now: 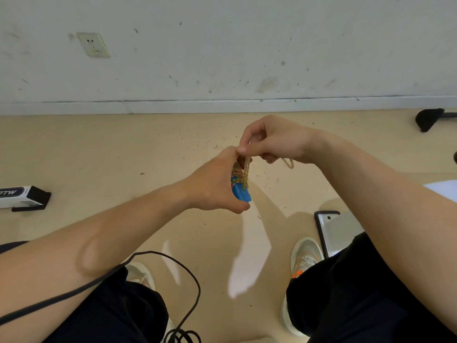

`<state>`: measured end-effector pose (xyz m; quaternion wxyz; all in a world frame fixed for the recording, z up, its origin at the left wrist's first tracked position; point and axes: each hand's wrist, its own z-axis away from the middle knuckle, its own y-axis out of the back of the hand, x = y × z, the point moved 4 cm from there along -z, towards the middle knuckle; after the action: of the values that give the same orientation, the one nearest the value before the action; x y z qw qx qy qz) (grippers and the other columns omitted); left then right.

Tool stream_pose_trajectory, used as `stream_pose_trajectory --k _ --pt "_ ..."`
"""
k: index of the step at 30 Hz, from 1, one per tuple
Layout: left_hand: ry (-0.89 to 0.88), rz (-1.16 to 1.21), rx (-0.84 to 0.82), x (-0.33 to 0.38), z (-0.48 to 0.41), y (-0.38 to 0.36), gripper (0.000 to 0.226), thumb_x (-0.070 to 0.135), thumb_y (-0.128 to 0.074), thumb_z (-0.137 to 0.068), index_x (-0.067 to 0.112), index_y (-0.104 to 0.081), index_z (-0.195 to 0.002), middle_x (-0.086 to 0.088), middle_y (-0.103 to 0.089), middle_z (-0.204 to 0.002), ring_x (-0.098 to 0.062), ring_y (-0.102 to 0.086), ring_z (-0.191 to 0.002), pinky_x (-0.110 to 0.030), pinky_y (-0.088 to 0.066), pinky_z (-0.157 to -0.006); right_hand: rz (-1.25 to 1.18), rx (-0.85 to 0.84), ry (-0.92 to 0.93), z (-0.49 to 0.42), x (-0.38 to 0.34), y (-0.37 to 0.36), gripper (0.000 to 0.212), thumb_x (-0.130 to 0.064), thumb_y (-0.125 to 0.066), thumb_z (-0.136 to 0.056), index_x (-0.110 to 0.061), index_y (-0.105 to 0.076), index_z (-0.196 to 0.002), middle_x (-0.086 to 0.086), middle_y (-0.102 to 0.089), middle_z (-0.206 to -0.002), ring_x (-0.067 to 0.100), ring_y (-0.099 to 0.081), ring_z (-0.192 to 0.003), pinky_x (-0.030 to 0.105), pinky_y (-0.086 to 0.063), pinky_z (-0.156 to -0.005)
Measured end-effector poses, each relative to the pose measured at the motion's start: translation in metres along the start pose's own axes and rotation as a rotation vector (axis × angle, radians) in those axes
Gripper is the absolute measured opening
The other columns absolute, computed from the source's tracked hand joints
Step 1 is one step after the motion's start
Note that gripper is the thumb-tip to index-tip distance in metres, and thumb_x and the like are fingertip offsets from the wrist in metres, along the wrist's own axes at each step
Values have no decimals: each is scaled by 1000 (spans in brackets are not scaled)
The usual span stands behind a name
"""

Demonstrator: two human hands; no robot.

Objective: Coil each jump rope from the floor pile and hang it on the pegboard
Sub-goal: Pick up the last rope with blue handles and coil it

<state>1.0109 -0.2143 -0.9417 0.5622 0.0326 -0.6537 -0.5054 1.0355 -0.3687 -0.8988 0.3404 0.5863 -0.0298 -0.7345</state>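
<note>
Person seated or crouched low, facing a scuffed white wall (247,58), both forearms reaching forward over a beige floor (123,157).

- Left hand (217,184): clenched round the jump rope (241,194), held in the air above the floor between the knees. Blue handle end stuck out below the palm. Whether 1 handle or 2 were in the fist could not be told. Multicoloured cord was wound round the upper part of the handle.
- Right hand (277,142): thumb and forefinger pinched a strand of the cord just above the left hand, fingertips touching the left thumb. The strand ran straight down to the wound bundle. 1 small pale loop (289,164) of cord hung under the right palm.

Surroundings:
- wall socket (93,45) at upper left
- black-and-white box (22,198) on the floor at left
- thin black cable (173,262) arced over the left thigh
- flat white panel (338,231) with a dark rim lay beside the right shoe (306,253)
- dark object (429,118) by the skirting, far right
</note>
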Motion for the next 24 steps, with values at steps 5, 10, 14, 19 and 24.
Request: stream_pose_trajectory --k 5,10,14,19,24 --pt "-32 -51 -15 -1 2 9 80 25 -91 -58 29 -37 -117 17 -45 -106 0 -53 -93 -12 -44 -68 -446 -294 -161 4 8 0 22 -16 -47 -103 -14 -63 -89 -3 -37 -61 6 -26 -45 18 -29 -44" --pt "-69 -132 8 -7 1 7 77 39 -83 -50 22 -42 -113 6 -49 -100 -13 -55 -85 -36 -53 -66 -573 -413 -157 8 0 -10 30 -17 -37 -102 -8 -64 -91 3 -53 -63 14 -53 -55 25 -48 -53" --pt "-97 -60 31 -3 3 8 77 31 -85 -52 26 -44 -118 8 -50 -93 -9 -52 -73 -26 -47 -60 -841 -499 -81 7 -1 -16 43 -13 -35 -83 1 -70 -102 22 -72 -99 35 -70 -95 42 -58 -85" --pt "-33 73 110 1 7 28 89 33 -91 -56 29 -36 -125 7 -51 -115 -8 -57 -101 -25 -53 -79 -1021 -289 120 0 -2 -19 19 -14 -52 -92 -5 -64 -104 12 -75 -95 25 -73 -92 36 -58 -86" --pt "-17 233 130 8 8 29 98 44 -90 -53 34 -34 -132 9 -49 -126 -5 -56 -112 -21 -50 -89 -984 68 144 -6 -11 -23 24 -27 -49 -103 -12 -55 -85 -1 -50 -58 14 -52 -58 24 -50 -58"
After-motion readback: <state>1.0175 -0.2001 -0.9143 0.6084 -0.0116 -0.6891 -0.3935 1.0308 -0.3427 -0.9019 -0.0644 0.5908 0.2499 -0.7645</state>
